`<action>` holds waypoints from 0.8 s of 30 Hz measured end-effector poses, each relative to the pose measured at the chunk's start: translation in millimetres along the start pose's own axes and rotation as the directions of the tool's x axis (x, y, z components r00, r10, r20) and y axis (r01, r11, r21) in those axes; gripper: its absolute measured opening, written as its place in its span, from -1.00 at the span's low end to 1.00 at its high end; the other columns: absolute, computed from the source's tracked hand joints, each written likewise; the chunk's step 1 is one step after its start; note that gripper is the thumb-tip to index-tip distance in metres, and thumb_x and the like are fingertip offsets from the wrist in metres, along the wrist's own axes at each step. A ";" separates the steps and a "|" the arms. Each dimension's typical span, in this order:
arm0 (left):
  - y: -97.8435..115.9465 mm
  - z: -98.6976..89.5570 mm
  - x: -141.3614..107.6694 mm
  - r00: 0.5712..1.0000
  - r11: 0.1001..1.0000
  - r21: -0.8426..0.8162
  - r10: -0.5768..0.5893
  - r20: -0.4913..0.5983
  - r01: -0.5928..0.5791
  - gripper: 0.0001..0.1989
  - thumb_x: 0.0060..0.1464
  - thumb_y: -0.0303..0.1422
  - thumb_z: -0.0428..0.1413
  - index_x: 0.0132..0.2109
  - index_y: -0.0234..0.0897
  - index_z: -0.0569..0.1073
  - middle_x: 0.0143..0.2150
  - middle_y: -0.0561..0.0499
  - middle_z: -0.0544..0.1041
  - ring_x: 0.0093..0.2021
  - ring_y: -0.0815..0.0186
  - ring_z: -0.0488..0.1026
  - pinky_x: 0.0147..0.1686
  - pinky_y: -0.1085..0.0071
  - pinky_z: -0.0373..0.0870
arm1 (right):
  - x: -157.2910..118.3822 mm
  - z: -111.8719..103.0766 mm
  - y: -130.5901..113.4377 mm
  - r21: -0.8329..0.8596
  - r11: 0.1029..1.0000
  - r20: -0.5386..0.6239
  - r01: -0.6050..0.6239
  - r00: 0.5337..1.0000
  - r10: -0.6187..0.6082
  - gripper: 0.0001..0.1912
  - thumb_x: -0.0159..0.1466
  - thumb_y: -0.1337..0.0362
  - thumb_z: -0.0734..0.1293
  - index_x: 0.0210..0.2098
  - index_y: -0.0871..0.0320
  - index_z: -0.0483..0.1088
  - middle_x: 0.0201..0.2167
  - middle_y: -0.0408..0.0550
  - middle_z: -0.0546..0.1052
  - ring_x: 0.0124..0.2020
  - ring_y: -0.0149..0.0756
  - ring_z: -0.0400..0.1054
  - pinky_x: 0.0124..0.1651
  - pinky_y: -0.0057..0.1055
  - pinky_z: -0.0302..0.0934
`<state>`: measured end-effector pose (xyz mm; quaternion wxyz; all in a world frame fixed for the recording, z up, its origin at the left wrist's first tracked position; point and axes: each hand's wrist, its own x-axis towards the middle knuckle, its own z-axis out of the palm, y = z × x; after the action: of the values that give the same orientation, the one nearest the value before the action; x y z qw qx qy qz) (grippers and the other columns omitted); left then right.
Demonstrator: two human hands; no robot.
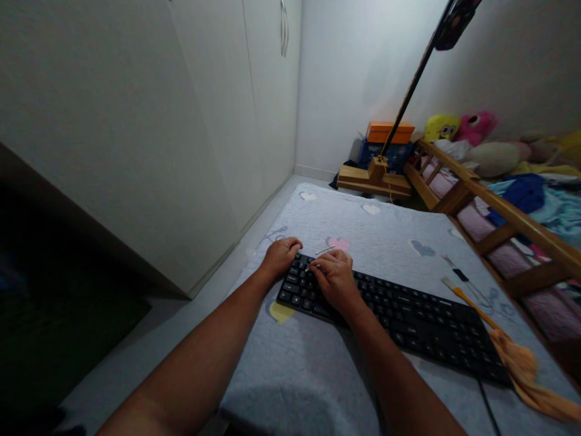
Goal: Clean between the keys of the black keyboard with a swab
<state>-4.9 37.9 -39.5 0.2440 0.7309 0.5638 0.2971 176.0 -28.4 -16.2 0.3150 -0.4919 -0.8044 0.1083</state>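
A black keyboard (408, 315) lies slantwise on a table with a pale blue heart-patterned cloth (290, 363). At its far left corner rests my left hand (282, 257), fingers curled against the edge. My right hand (334, 275) is over the left part of the keys, thumb and fingers pinched round a thin white-tipped stick that looks like a cotton swab (308, 269). Another swab (325, 249) lies on the cloth just behind the keyboard. To the right are a brush with an orange handle (467, 300), a thin tool with a black grip (460, 275) and an orange cloth (521, 363).
White cabinet doors (218, 121) stand along the left. Behind the table are a wooden stand (374, 175) with a black pole (415, 79) and an orange box (389, 132). A wooden bed rail (512, 209) runs along the right. The keyboard's cable (488, 406) trails toward the near edge.
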 end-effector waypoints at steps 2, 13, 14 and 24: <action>-0.6 0.3 0.1 1.000 1.000 -0.003 0.000 -0.001 0.000 -0.69 0.18 -0.36 -0.04 -0.19 -0.28 0.60 -0.17 -0.07 0.66 -0.13 0.21 0.55 -0.09 0.37 0.39 | 1.1 2.0 -0.2 0.006 1.000 0.003 0.004 1.000 -0.004 -0.85 0.32 0.35 0.34 -0.33 0.07 0.55 -0.29 -0.10 0.62 -0.08 -0.18 0.29 0.12 -0.10 -0.07; -3.2 1.0 0.8 1.000 1.000 -0.007 0.008 -0.023 -0.008 -0.70 0.17 -0.33 -0.02 -0.21 -0.29 0.60 -0.19 -0.09 0.66 -0.13 0.17 0.55 -0.11 0.33 0.37 | 14.0 5.3 -7.9 0.013 1.000 0.083 -0.016 0.996 0.015 -0.84 0.32 0.34 0.32 -0.28 0.08 0.57 -0.25 -0.07 0.62 -0.05 -0.16 0.27 0.11 -0.11 -0.07; -3.4 1.0 0.6 1.000 1.000 -0.011 0.010 -0.026 -0.010 -0.70 0.17 -0.32 -0.02 -0.21 -0.29 0.60 -0.19 -0.09 0.66 -0.13 0.17 0.55 -0.11 0.33 0.37 | 15.3 5.8 -8.9 0.014 1.000 0.086 -0.021 0.996 0.020 -0.84 0.32 0.35 0.32 -0.28 0.08 0.57 -0.25 -0.07 0.62 -0.05 -0.16 0.27 0.10 -0.10 -0.07; -10.7 1.3 3.2 0.999 0.991 -0.126 0.030 -0.018 -0.032 -0.75 0.11 -0.34 0.01 -0.24 -0.31 0.58 -0.27 -0.06 0.63 -0.23 0.23 0.53 -0.19 0.37 0.38 | 20.5 12.8 -9.9 0.042 0.999 0.084 -0.026 0.996 0.022 -0.85 0.32 0.35 0.33 -0.29 0.08 0.57 -0.24 -0.09 0.63 -0.06 -0.16 0.29 0.12 -0.10 -0.07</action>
<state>-10.6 43.7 -47.3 0.2807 0.7202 0.5344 0.3419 154.5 -13.9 -13.2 0.2902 -0.4896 -0.8084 0.1501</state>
